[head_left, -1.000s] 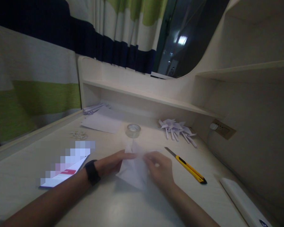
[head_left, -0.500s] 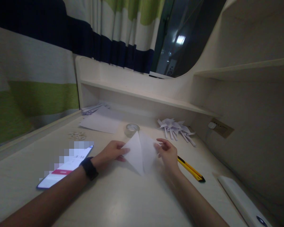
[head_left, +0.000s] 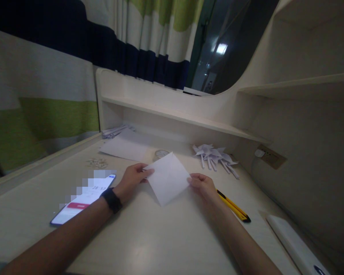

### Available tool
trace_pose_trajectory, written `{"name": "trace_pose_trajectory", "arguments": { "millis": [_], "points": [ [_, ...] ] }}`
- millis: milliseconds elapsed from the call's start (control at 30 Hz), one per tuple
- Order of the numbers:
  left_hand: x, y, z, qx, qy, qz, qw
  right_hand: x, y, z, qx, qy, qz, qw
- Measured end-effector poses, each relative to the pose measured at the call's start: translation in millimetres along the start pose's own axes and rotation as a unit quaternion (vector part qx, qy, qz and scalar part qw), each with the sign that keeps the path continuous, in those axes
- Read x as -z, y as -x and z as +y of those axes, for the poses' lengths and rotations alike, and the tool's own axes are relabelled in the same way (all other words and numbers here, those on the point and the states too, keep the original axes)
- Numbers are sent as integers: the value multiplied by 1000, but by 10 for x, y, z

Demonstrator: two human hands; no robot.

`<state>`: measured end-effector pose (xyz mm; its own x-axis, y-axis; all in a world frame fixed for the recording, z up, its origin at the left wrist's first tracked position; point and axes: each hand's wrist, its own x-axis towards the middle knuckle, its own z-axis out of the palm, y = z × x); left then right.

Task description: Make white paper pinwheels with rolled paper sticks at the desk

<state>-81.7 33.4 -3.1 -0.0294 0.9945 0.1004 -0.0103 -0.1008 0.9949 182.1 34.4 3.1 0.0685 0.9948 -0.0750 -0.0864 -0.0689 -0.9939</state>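
A pale desk (head_left: 149, 244) with a low shelf (head_left: 172, 114) along its back stands against a striped curtain (head_left: 46, 95) and a dark window (head_left: 223, 42); the light is dim. Taking the square sheet of paper (head_left: 167, 177) as the landmark: it is held up just above the desk, turned like a diamond, one corner pointing down at the surface and one up.

The left hand (head_left: 133, 177) pinches the sheet's left corner between thumb and fingertips; the right hand (head_left: 203, 185) pinches the right corner the same way. Both sets of fingers are closed lightly on the paper's edges, nothing else in them. A black watch (head_left: 111, 199) sits on the left wrist.

Left of the sheet lies a phone (head_left: 83, 200), screen lit. Right of it, partly behind the right hand, lies a yellow knife (head_left: 233, 208). Behind the sheet a tape roll (head_left: 160, 153) peeks over its top edge. Farther back and right is a heap of folded paper pieces (head_left: 215, 156); back and left, flat sheets (head_left: 124, 147) and some small scraps (head_left: 96, 163).

The paper looks thin, light and limp, likely to sag or crease under any firm squeeze. Opposite corners, as now, seem the sound place to grip it, keeping it taut and flat.
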Motion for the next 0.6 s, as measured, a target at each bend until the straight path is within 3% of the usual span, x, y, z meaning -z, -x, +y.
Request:
{"name": "trace_pose_trajectory", "arguments": {
  "millis": [300, 600],
  "points": [
    [7, -8, -2, -10, 16, -2, 1000, -10, -46, 66, 19, 32, 18, 999],
    [-25, 0, 19, -29, -4, 28, 999, -53, -63, 146, 13, 51, -25, 998]
  ]
}}
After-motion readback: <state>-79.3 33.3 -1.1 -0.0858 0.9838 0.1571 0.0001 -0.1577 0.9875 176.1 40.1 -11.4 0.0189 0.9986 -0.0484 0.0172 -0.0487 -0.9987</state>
